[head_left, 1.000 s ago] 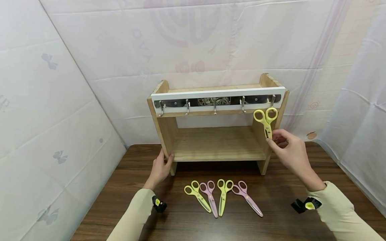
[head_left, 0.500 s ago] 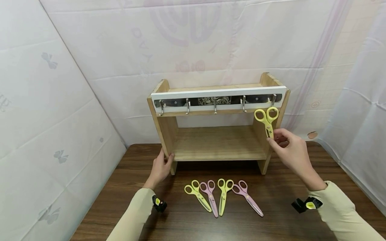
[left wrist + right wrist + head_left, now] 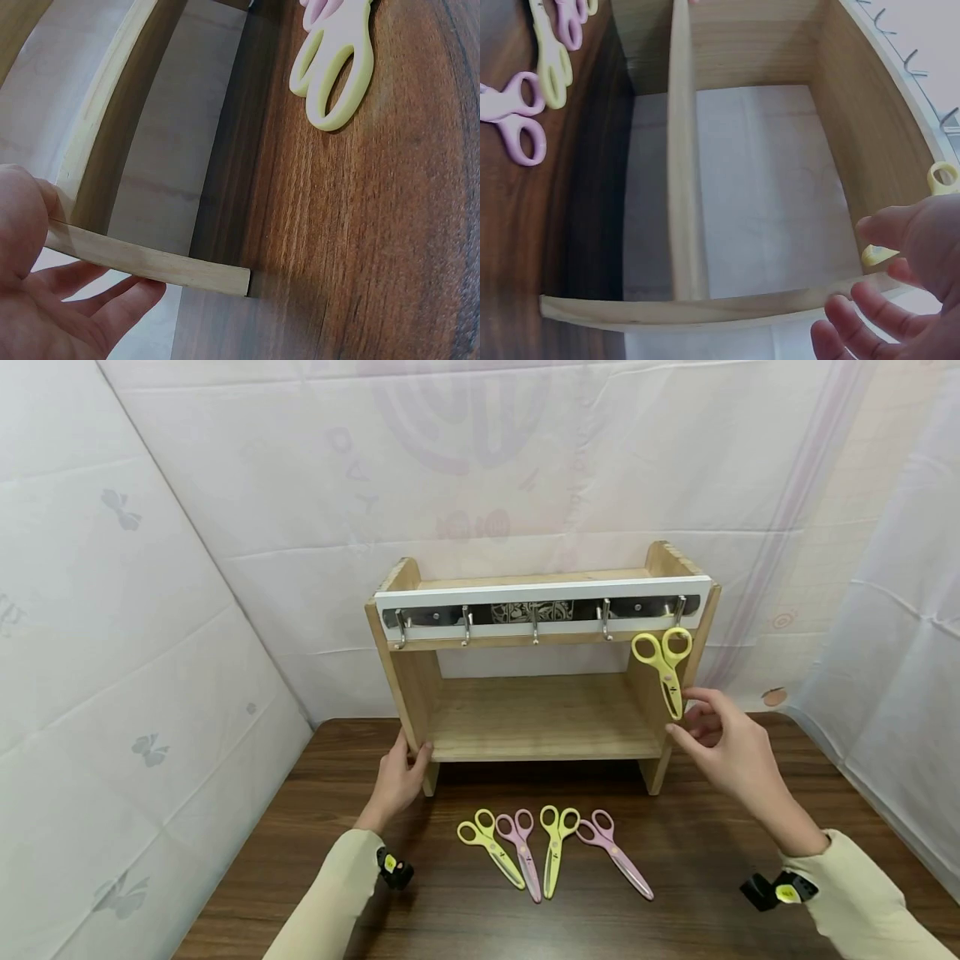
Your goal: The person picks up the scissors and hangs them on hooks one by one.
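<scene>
A pair of yellow scissors hangs blades down at the rightmost hook of the hook rail, one handle loop at the hook's end. My right hand is beside the blade tip, thumb and fingers spread apart, with nothing between them. In the right wrist view those fingers are loosely extended near the side panel, and the hand covers much of the scissors. My left hand grips the left side panel of the wooden shelf, thumb inside and fingers round the outer face.
Several scissors lie on the brown table before the shelf: yellow scissors, pink scissors, yellow scissors and pink scissors. The hook rail spans the shelf's top front. Patterned cloth surrounds the table.
My right hand has let go of the yellow scissors and drawn slightly down and right, its fingers parting. The scissors stay at the hook. My left hand keeps its grip on the shelf.
</scene>
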Demonstrator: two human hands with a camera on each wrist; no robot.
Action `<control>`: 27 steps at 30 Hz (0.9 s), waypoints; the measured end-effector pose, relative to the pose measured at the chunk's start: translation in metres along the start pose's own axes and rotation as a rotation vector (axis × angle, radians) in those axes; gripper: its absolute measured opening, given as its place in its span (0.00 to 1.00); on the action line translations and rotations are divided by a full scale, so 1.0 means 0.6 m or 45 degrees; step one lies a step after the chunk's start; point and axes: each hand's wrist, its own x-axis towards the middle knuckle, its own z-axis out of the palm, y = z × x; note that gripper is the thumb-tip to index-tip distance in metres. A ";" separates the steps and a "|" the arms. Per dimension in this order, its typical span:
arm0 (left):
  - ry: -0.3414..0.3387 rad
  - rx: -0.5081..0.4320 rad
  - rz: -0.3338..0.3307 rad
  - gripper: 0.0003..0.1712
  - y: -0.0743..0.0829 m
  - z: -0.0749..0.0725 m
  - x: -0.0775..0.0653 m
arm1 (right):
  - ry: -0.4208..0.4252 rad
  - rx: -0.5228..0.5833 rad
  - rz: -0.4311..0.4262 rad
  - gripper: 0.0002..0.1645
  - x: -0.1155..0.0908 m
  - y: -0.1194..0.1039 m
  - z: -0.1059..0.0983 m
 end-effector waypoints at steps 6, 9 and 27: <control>0.006 0.003 0.004 0.31 0.000 -0.001 0.000 | 0.001 -0.030 -0.011 0.38 -0.034 0.006 0.008; 0.002 0.005 0.000 0.32 -0.001 -0.001 0.000 | -0.062 -0.043 0.021 0.41 -0.055 0.011 0.018; -0.007 0.010 -0.004 0.32 0.001 -0.001 -0.002 | -0.598 -0.135 0.113 0.49 -0.143 -0.003 0.079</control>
